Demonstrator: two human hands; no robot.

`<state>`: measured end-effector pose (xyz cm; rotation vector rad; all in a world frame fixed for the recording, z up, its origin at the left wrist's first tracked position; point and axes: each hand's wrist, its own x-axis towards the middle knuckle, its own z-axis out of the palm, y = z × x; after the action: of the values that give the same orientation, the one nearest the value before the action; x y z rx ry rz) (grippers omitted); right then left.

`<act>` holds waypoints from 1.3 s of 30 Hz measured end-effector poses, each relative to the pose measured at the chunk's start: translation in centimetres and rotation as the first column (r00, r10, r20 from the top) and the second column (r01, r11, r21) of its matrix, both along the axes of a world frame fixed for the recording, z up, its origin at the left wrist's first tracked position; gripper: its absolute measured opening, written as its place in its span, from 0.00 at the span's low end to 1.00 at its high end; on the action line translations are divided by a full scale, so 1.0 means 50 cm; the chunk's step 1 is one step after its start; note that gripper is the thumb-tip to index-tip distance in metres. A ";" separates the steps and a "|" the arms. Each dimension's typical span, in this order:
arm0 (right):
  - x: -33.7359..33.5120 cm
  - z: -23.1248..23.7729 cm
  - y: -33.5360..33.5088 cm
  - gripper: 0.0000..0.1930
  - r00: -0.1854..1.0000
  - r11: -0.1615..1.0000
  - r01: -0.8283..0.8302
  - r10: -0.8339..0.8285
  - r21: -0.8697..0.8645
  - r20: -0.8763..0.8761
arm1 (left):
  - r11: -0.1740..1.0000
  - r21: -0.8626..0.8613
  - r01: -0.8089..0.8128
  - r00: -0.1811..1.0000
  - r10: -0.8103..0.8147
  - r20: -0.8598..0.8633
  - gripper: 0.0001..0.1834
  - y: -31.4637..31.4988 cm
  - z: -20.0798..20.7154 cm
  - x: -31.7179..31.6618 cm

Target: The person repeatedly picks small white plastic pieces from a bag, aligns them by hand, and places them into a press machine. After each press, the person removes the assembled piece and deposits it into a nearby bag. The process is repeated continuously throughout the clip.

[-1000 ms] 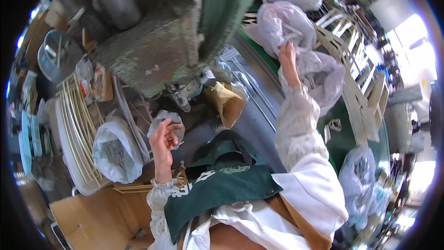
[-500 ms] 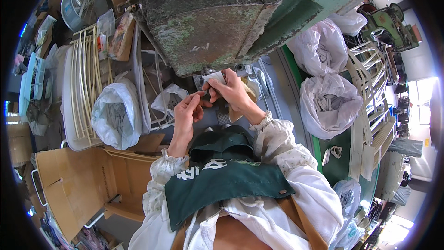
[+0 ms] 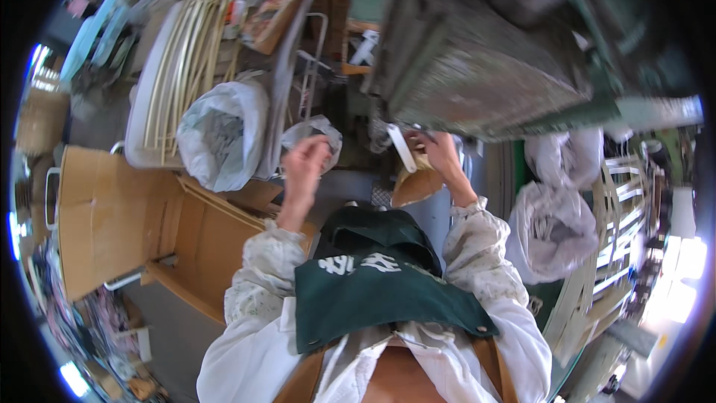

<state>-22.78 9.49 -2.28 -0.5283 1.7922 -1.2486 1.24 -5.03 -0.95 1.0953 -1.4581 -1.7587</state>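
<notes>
My left hand [image 3: 302,175] is raised in front of a small white bag [image 3: 328,151], its fingers smeared by motion. Whether it holds anything cannot be made out. On the other side my right hand [image 3: 445,163] is curled under the machine's edge, a small dark piece at its fingertips. Close beside those fingers a white strip [image 3: 401,149] slants down; I cannot tell if they touch it. Below hangs a tan pouch or bag [image 3: 418,186], partly behind the hand. The heavy, worn green machine head [image 3: 485,67] looms over the right hand, blurred.
At left stand a large white sack of grey pieces [image 3: 221,134], a bin of pale rods [image 3: 183,67] and an open cardboard box [image 3: 112,216]. To the right are more white sacks [image 3: 553,231] and stacked white slatted frames [image 3: 623,216].
My hands were together under the machine; now they are wide apart, the left beside the small bag. The view has turned, so the machine appears farther right. The white strip shows more fully.
</notes>
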 end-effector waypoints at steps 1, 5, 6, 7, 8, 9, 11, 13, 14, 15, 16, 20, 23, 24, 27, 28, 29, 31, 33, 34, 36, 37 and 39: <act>-0.048 -0.065 0.016 0.11 0.777 0.993 -0.115 0.072 -0.029 -0.625 | 0.979 -0.169 -0.116 0.989 0.129 0.070 0.08 -0.073 -0.038 0.049; -0.083 -0.133 -0.030 0.12 0.417 0.948 -0.155 0.318 0.278 -0.852 | 0.721 -0.693 0.014 0.609 0.543 0.578 0.17 -0.381 -0.296 0.343; -0.086 -0.140 -0.045 0.12 0.398 0.932 -0.164 0.361 0.322 -0.843 | 0.779 -0.604 0.172 0.394 0.507 0.766 0.21 -0.415 -0.347 0.382; -0.092 -0.141 -0.062 0.12 0.384 0.918 -0.172 0.397 0.358 -0.834 | 0.772 -0.612 0.173 0.422 0.503 0.754 0.24 -0.437 -0.383 0.391; -0.094 -0.140 -0.080 0.12 0.375 0.907 -0.185 0.422 0.379 -0.825 | 0.763 -0.623 0.173 0.448 0.502 0.740 0.27 -0.457 -0.408 0.399; -0.093 -0.137 -0.100 0.13 0.360 0.895 -0.196 0.445 0.400 -0.820 | 0.755 -0.633 0.170 0.475 0.501 0.724 0.30 -0.473 -0.419 0.400; -0.117 -0.128 -0.097 0.13 0.335 0.879 -0.150 0.475 0.452 -0.814 | 0.766 -0.627 0.143 0.582 0.447 0.679 0.34 -0.507 -0.420 0.287; -0.129 -0.128 -0.106 0.14 0.322 0.862 -0.126 0.504 0.491 -0.802 | 0.732 -0.677 0.072 0.704 0.444 0.555 0.36 -0.542 -0.421 0.204; -0.112 -0.132 -0.131 0.14 0.319 0.859 -0.158 0.512 0.487 -0.798 | 0.571 -0.768 0.292 0.637 0.483 0.601 0.35 -0.582 -0.439 0.229; -0.096 -0.135 -0.153 0.14 0.318 0.853 -0.195 0.523 0.485 -0.791 | 0.392 -0.761 0.517 0.557 0.521 0.647 0.35 -0.617 -0.455 0.259; -0.081 -0.135 -0.177 0.15 0.320 0.848 -0.229 0.529 0.477 -0.786 | 0.176 -0.697 0.695 0.491 0.592 0.639 0.35 -0.658 -0.474 0.293; -0.091 -0.135 -0.163 0.16 0.322 0.831 -0.183 0.555 0.525 -0.767 | 0.449 -0.502 0.740 0.346 0.386 0.855 0.34 -0.674 -0.464 0.195; -0.086 -0.127 -0.172 0.17 0.329 0.817 -0.195 0.576 0.543 -0.748 | 0.601 -0.423 0.678 0.303 0.295 0.906 0.33 -0.606 -0.398 0.231; -0.084 -0.125 -0.175 0.18 0.332 0.815 -0.204 0.578 0.542 -0.745 | 0.620 -0.414 0.667 0.302 0.284 0.910 0.33 -0.584 -0.384 0.251; -0.120 -0.200 -0.156 0.16 0.306 0.876 -0.219 0.479 0.429 -0.823 | 0.569 -0.471 0.674 0.349 0.316 0.882 0.33 -0.574 -0.427 0.295; -0.123 -0.210 -0.157 0.16 0.293 0.879 -0.210 0.475 0.429 -0.830 | 0.543 -0.496 0.678 0.366 0.335 0.868 0.34 -0.569 -0.439 0.317; -0.123 -0.220 -0.156 0.16 0.280 0.881 -0.201 0.470 0.428 -0.837 | 0.500 -0.524 0.690 0.370 0.379 0.848 0.36 -0.569 -0.449 0.340; -0.092 -0.144 -0.161 0.15 0.368 0.868 -0.243 0.495 0.432 -0.787 | 0.503 -0.563 0.655 0.457 0.329 0.826 0.38 -0.546 -0.409 0.337; -0.098 -0.131 -0.155 0.15 0.364 0.857 -0.257 0.513 0.446 -0.777 | 0.597 -0.581 0.553 0.608 0.188 0.772 0.39 -0.538 -0.307 0.324; -0.095 -0.129 -0.159 0.15 0.348 0.847 -0.268 0.529 0.459 -0.774 | 0.468 -0.590 0.658 0.552 0.234 0.800 0.37 -0.567 -0.312 0.348; -0.090 -0.138 -0.163 0.14 0.358 0.859 -0.290 0.506 0.422 -0.784 | 0.815 -0.264 0.516 0.286 0.126 0.950 0.36 -0.606 -0.336 0.340; -0.088 -0.134 -0.163 0.13 0.366 0.867 -0.292 0.492 0.404 -0.790 | 0.919 -0.085 0.385 0.169 0.020 0.985 0.37 -0.622 -0.344 0.325; -0.091 -0.135 -0.162 0.10 0.322 0.857 -0.222 0.515 0.466 -0.794 | 0.955 -0.183 0.235 0.167 0.146 0.975 0.42 -0.617 -0.383 0.290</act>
<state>-27.33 1.41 -9.02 -1.6017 2.4378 -0.2655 15.73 -35.90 -20.10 2.2507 -2.3808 -0.5277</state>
